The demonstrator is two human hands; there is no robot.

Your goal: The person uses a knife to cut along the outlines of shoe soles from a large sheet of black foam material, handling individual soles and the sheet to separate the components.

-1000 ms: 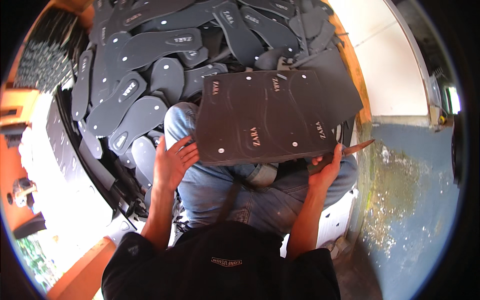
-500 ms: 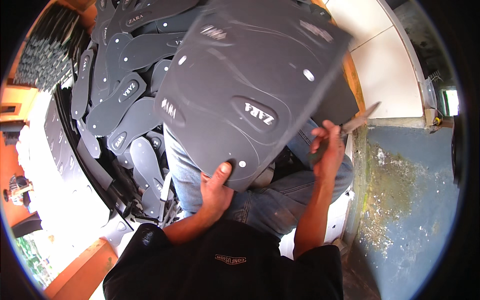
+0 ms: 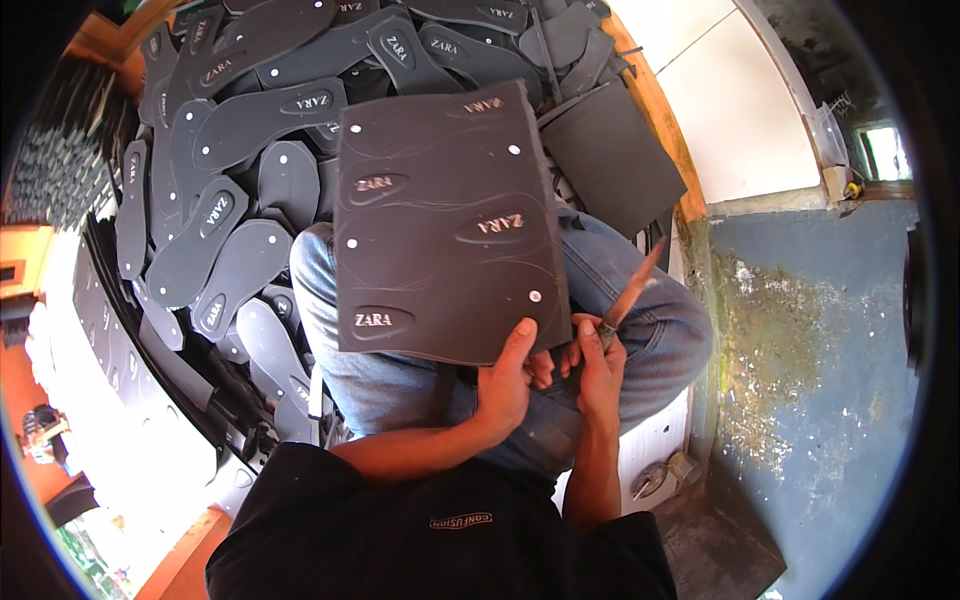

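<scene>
A dark grey foam sheet [image 3: 440,255], marked with several sole outlines and small white dots, rests over my lap. My left hand [image 3: 508,385] grips its near edge, thumb on top and fingers underneath. Close by the sheet's near right corner, my right hand [image 3: 598,375] is closed round a knife. The knife's rusty brown blade [image 3: 638,285] points up and away to the right, apart from the sheet. Its handle is mostly hidden in my fingers.
Cut-out sole pieces [image 3: 240,260] lie heaped ahead and to the left. A plain dark sheet [image 3: 615,155] lies beyond my right knee, beside a wooden edge [image 3: 655,120]. Stacked dark sheets [image 3: 70,150] stand at the far left. A blue-grey stained surface [image 3: 800,330] is at right.
The sheet has come down and turned, and now lies squarer over my lap. My left hand has moved right with it. My right hand, still holding the knife, has come in nearer to the sheet.
</scene>
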